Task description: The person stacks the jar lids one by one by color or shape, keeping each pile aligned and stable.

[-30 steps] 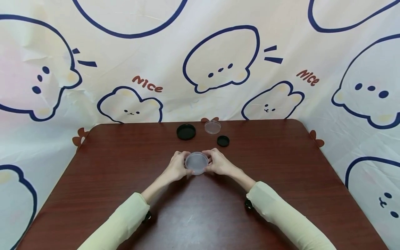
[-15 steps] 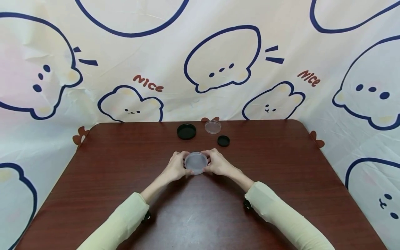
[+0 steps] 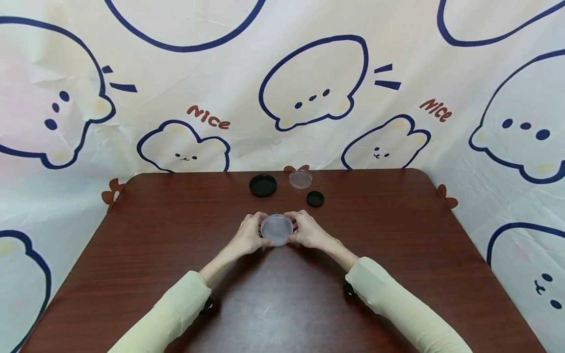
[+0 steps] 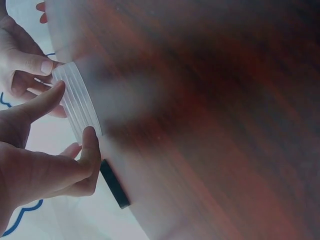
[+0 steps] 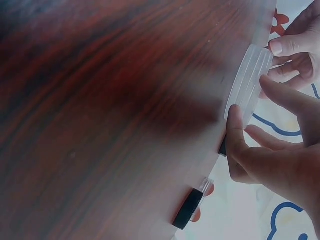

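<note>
Cartoon-printed cloth (image 3: 247,147) surrounds a dark wooden counter (image 3: 154,220). The left hand (image 3: 249,234) and right hand (image 3: 307,230) pinch a clear round dish (image 3: 277,229) from opposite sides; whether it touches the counter is unclear. Beyond that dish: a large black dish (image 3: 263,186) slightly left, another clear dish (image 3: 300,179) and a small black dish (image 3: 315,199) to its right. Hands and dish have barely shifted this past second, suggesting a steady hold.

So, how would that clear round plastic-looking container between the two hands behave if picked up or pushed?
The clear round plastic-looking container is probably stiff: its outline looks evenly round between the fingers. It's likely light, being shallow and see-through. Low and wide, it would probably slide rather than tip if pushed while flat.
</note>
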Motion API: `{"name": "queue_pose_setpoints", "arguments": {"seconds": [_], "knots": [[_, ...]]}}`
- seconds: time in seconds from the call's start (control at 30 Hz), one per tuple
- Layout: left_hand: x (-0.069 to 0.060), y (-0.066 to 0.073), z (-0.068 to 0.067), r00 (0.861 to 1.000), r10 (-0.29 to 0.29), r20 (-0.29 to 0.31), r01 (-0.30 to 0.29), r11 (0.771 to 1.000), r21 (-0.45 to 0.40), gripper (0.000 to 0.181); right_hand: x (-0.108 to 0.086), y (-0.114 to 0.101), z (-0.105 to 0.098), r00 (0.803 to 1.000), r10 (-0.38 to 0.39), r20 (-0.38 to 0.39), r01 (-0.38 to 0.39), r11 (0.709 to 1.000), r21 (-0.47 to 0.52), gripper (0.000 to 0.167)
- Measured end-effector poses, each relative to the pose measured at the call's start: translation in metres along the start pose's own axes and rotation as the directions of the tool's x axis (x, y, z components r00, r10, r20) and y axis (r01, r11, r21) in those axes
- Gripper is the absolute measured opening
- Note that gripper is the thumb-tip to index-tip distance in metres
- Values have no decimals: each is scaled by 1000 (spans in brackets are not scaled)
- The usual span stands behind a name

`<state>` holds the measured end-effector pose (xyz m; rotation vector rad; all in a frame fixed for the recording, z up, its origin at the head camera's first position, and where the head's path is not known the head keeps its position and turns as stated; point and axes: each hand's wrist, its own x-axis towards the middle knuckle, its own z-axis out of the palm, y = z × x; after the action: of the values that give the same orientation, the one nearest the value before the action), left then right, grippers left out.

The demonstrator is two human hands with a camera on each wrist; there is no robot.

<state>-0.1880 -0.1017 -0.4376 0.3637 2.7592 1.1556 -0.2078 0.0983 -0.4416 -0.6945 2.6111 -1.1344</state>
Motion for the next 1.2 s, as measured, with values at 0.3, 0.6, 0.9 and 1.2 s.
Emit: {"name": "queue_pose_setpoints", "arguments": {"seconds": [0.3,0.6,0.9,1.2], "knots": [[0,1,0,1000,-12,4,12,1000,-12,66,0,-1,0,1000,-5,8,5,1000,5,63],[0,1,2,1000,-23,0,23,1000,15,69,-2,0,-1,1000,5,-12,-5,1000,14,64],[0,-1,3,1000,-19,2,19,999,-25,76,-4,5,-3,999,45,-17,-45,999,-5,64],[3,-1,-1,1000,12,-2,-12,999,-40,75,-4,5,-4,999,45,-16,-45,999,8,64]]}}
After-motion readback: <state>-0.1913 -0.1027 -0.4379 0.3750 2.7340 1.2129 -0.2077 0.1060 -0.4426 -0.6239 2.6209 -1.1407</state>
